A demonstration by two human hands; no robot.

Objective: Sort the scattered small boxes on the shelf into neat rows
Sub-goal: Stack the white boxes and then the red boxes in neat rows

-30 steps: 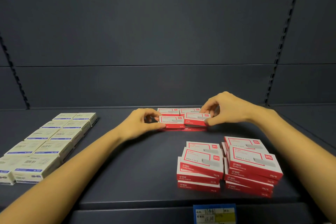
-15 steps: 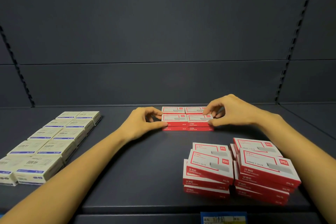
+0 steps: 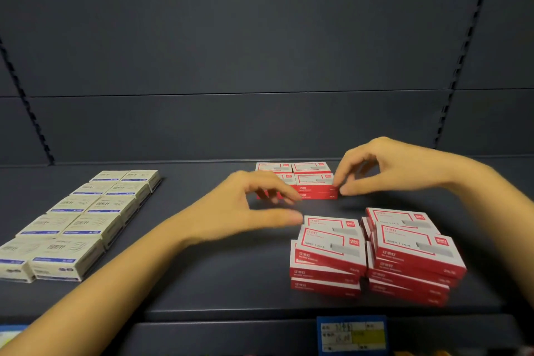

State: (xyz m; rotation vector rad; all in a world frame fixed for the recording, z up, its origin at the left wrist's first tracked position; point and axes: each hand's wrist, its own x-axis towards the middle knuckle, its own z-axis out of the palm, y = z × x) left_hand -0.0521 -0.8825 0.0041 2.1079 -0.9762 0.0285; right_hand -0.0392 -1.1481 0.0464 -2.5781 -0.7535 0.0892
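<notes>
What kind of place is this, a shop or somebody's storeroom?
Most likely a shop, perhaps its stationery section. The dark shelf has a price label on its front edge, slotted rails rise behind it, and many identical red boxes and cream boxes lie in stock rows.
</notes>
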